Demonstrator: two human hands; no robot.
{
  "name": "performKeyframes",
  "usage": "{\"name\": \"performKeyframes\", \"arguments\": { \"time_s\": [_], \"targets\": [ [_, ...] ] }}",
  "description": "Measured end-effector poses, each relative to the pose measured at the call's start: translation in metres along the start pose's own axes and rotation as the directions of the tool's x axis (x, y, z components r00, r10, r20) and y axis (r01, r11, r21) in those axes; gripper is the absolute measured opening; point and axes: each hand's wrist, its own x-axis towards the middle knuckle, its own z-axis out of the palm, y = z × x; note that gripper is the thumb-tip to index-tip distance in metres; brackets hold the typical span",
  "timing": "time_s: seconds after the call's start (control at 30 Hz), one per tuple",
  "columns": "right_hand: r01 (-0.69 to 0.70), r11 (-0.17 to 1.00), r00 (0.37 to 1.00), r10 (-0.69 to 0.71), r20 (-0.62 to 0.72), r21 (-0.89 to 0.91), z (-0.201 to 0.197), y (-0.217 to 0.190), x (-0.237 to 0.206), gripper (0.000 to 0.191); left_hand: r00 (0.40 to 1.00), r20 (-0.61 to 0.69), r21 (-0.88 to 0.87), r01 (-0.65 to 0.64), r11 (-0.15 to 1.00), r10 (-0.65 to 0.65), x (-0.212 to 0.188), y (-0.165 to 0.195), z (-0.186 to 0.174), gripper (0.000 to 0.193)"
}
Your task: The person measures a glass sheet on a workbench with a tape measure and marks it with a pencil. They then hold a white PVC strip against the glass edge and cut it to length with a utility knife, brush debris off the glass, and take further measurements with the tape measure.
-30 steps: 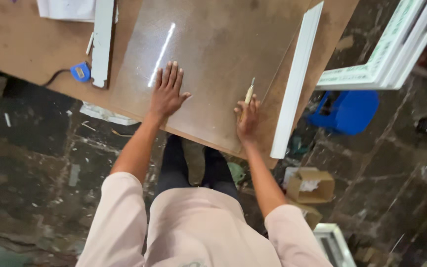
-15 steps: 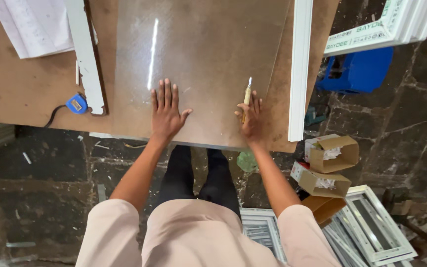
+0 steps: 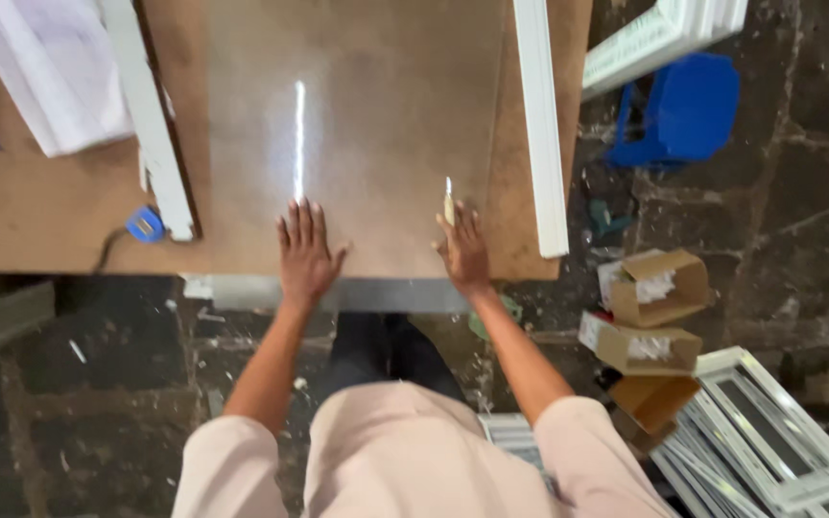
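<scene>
Pressing glass sheet point(image 3: 386, 125), left hand point(image 3: 305, 254) flat (released), right hand point(image 3: 462, 251) grasping cutter point(image 3: 449, 201), brown cartons point(image 3: 652, 288) floorward.

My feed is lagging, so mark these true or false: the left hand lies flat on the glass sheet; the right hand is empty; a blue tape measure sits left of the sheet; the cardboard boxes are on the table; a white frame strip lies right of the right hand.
1. The left hand lies flat on the clear glass sheet. True.
2. The right hand is empty. False: it holds a slim pale pen-like tool.
3. A small blue tape measure sits left of the sheet. True.
4. The open brown cardboard boxes are on the table. False: they stand on the floor.
5. A long white frame strip lies right of the right hand. True.
</scene>
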Motion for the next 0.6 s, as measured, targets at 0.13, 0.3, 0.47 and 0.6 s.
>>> {"name": "performKeyframes", "arguments": {
  "time_s": [0.13, 0.3, 0.47, 0.6],
  "targets": [
    [-0.118, 0.910, 0.968, 0.195, -0.160, 0.398, -0.006, -0.011, -0.038, 0.050, 0.981, -0.087, -0.008, 0.173, 0.985, -0.173, -0.025, 0.020, 0.004, 0.087],
    [-0.274, 0.160, 0.717, 0.691, 0.091, 0.948, -0.022, -0.026, -0.155, 0.032, 0.493, -0.187, -0.485, 0.706, 0.517, -0.850, -0.112, 0.084, 0.019, 0.093],
    [-0.175, -0.664, 0.478, 0.589, 0.652, 0.727, -0.023, -0.037, -0.219, 0.028, 0.406, 0.762, -0.644, 0.401, -0.651, -0.504, -0.140, 0.113, 0.028, 0.065],
    [-0.211, -0.728, 0.241, 0.608, 0.756, 0.652, -0.010, -0.035, -0.183, 0.026, 0.644, 0.654, -0.677, 0.264, -0.687, -0.398, -0.103, 0.123, 0.029, 0.052]
  ]
}}
